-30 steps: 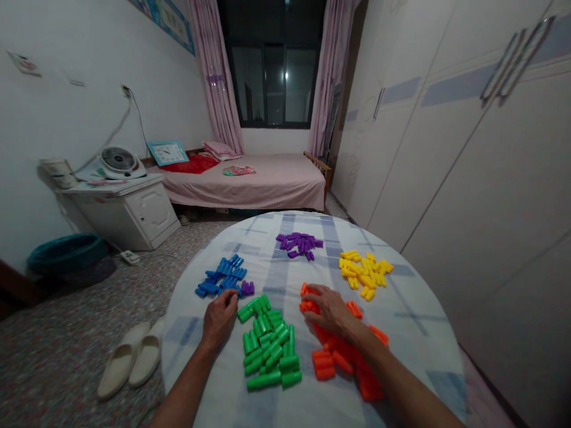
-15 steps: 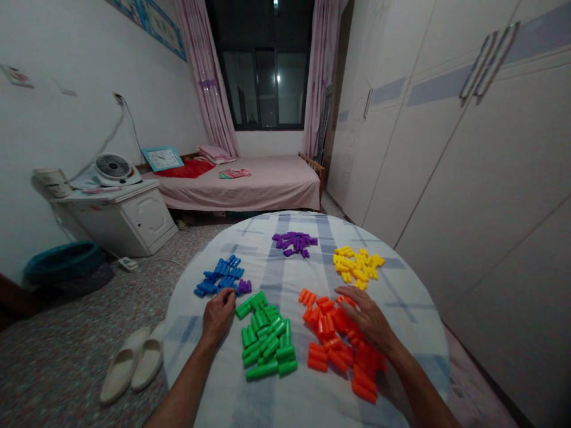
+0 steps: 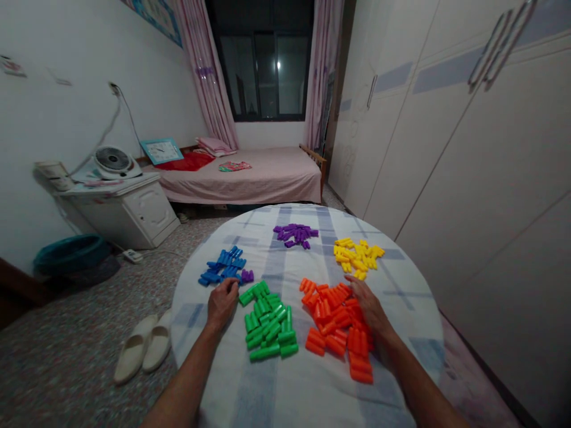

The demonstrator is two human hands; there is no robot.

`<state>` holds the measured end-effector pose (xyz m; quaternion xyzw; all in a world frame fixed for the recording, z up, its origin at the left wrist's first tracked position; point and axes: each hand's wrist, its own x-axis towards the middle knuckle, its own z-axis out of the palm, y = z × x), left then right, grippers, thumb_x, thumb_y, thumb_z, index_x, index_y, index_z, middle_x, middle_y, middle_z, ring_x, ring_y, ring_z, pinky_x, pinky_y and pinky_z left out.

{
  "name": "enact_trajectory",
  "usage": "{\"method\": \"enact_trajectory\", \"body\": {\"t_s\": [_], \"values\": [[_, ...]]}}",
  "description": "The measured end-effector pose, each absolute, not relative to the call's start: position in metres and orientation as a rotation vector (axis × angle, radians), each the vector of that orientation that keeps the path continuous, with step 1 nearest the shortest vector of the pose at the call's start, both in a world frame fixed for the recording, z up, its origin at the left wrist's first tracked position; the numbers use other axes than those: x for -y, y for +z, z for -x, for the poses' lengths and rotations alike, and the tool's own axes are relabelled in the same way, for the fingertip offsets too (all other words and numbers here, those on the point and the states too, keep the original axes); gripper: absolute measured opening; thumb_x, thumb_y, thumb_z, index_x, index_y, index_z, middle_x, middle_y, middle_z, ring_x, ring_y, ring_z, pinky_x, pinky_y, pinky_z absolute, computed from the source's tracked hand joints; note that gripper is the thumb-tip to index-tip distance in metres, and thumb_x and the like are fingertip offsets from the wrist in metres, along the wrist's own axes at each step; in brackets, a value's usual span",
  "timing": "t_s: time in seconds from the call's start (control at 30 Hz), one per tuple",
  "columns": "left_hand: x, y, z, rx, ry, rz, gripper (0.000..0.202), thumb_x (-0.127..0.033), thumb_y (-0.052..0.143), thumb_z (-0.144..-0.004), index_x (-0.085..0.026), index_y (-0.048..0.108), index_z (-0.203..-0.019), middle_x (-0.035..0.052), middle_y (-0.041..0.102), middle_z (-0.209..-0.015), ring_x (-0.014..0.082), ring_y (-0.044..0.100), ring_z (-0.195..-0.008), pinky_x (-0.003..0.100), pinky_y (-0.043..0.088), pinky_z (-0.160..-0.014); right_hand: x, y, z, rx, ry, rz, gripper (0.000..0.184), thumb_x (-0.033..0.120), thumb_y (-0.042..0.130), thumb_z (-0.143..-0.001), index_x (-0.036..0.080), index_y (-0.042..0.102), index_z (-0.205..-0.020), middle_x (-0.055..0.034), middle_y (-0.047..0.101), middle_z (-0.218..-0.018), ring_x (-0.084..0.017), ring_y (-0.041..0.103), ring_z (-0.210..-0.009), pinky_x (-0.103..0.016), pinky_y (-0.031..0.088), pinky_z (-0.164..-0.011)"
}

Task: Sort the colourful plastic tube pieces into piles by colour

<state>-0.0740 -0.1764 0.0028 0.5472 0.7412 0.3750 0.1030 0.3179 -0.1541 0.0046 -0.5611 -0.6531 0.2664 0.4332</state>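
On a round table with a checked cloth (image 3: 285, 392) lie sorted heaps of small plastic pieces. My left hand (image 3: 222, 303) rests with curled fingers at the left edge of the green heap (image 3: 267, 327), just below the blue heap (image 3: 223, 270) and two stray purple pieces (image 3: 247, 276). What its fingers hold, if anything, is hidden. My right hand (image 3: 368, 306) lies flat and open against the right side of the orange heap (image 3: 336, 324). A purple heap (image 3: 294, 234) and a yellow heap (image 3: 357, 255) sit farther back.
White wardrobe doors (image 3: 446, 137) stand close on the right. A pair of slippers (image 3: 143, 348) lies on the floor to the left, beside a white cabinet (image 3: 129, 208) bearing a fan. A bed (image 3: 250, 178) stands under the window.
My right hand has slid from the left of the orange heap over to its right side, gathering the pieces closer together. My left hand has stayed put. The view has shifted slightly.
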Motion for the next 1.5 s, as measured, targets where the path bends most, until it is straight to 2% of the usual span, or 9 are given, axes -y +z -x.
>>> {"method": "enact_trajectory", "body": {"t_s": [0.17, 0.3, 0.47, 0.63, 0.8, 0.93, 1.03, 1.2, 1.5], "values": [[0.18, 0.024, 0.066, -2.087, 1.272, -1.547, 0.035, -0.038, 0.043, -0.081, -0.016, 0.065, -0.096, 0.0032, 0.069, -0.078, 0.0178, 0.063, -0.072, 0.028, 0.049, -0.07, 0.135, 0.002, -0.35, 1.046, 0.744, 1.521, 0.051, 0.054, 0.04, -0.079, 0.013, 0.063, -0.1, -0.0118, 0.066, -0.095, -0.021, 0.064, -0.084, -0.037, 0.053, -0.075], [0.172, 0.061, 0.026, -1.78, 1.318, -1.806, 0.033, -0.034, 0.044, -0.082, -0.015, 0.064, -0.101, 0.0074, 0.067, -0.101, 0.0182, 0.063, -0.089, 0.029, 0.05, -0.079, 0.136, -0.001, -0.359, 0.995, 0.737, 1.506, 0.046, 0.05, 0.046, -0.074, 0.012, 0.063, -0.094, -0.0084, 0.066, -0.081, -0.017, 0.062, -0.067, -0.031, 0.052, -0.061], [0.146, 0.06, -0.054, -1.66, 0.982, -2.077, 0.039, -0.034, 0.051, -0.084, -0.014, 0.059, -0.117, 0.0148, 0.056, -0.126, 0.0246, 0.048, -0.121, 0.039, 0.037, -0.105, 0.143, -0.001, -0.349, 1.146, 0.616, 1.586, 0.047, 0.05, 0.041, -0.077, 0.012, 0.065, -0.092, -0.0068, 0.066, -0.074, -0.016, 0.06, -0.064, -0.03, 0.049, -0.062], [0.136, 0.028, -0.113, -1.781, 0.642, -2.059, 0.043, -0.042, 0.043, -0.089, -0.013, 0.058, -0.117, 0.0151, 0.06, -0.118, 0.0262, 0.051, -0.117, 0.043, 0.038, -0.103, 0.144, -0.005, -0.351, 1.289, 0.52, 1.635, 0.048, 0.051, 0.039, -0.078, 0.014, 0.066, -0.093, -0.007, 0.066, -0.074, -0.018, 0.06, -0.066, -0.031, 0.047, -0.067], [0.156, 0.024, -0.134, -1.602, 0.659, -2.159, 0.042, -0.042, 0.038, -0.091, -0.017, 0.056, -0.12, 0.0102, 0.06, -0.119, 0.0196, 0.054, -0.112, 0.033, 0.041, -0.1, 0.14, -0.012, -0.357, 1.324, 0.502, 1.638, 0.049, 0.052, 0.039, -0.078, 0.015, 0.065, -0.095, -0.0062, 0.067, -0.074, -0.018, 0.06, -0.067, -0.03, 0.045, -0.067], [0.198, 0.036, -0.137, -1.558, 0.709, -2.367, 0.059, -0.057, 0.047, -0.083, -0.018, 0.049, -0.128, 0.0143, 0.047, -0.135, 0.0296, 0.039, -0.128, 0.05, 0.029, -0.108, 0.139, -0.013, -0.357, 1.324, 0.519, 1.637, 0.049, 0.053, 0.039, -0.078, 0.015, 0.066, -0.094, -0.0066, 0.067, -0.074, -0.018, 0.06, -0.068, -0.03, 0.045, -0.067], [0.236, 0.042, -0.14, -1.253, 0.692, -2.635, 0.079, -0.07, 0.053, -0.071, -0.025, 0.04, -0.135, 0.0106, 0.035, -0.146, 0.0324, 0.025, -0.136, 0.057, 0.018, -0.11, 0.141, -0.01, -0.355, 1.321, 0.529, 1.629, 0.049, 0.052, 0.039, -0.078, 0.015, 0.066, -0.094, -0.0076, 0.067, -0.075, -0.019, 0.06, -0.068, -0.03, 0.045, -0.067], [0.26, 0.04, -0.156, -1.085, 0.51, -2.813, 0.072, -0.061, 0.047, -0.081, -0.026, 0.029, -0.142, 0.0111, 0.03, -0.149, 0.0319, 0.024, -0.137, 0.056, 0.019, -0.109, 0.142, -0.006, -0.355, 1.331, 0.498, 1.627, 0.046, 0.049, 0.04, -0.077, 0.014, 0.066, -0.092, -0.0084, 0.068, -0.076, -0.019, 0.06, -0.068, -0.03, 0.045, -0.066], [0.237, 0.03, -0.158, -1.379, 0.724, -2.49, 0.067, -0.061, 0.046, -0.082, -0.026, 0.036, -0.138, 0.0109, 0.028, -0.15, 0.032, 0.021, -0.139, 0.058, 0.019, -0.11, 0.141, -0.005, -0.355, 1.343, 0.495, 1.656, 0.042, 0.045, 0.04, -0.075, 0.016, 0.066, -0.091, -0.0061, 0.067, -0.075, -0.018, 0.06, -0.067, -0.029, 0.045, -0.067]]}}
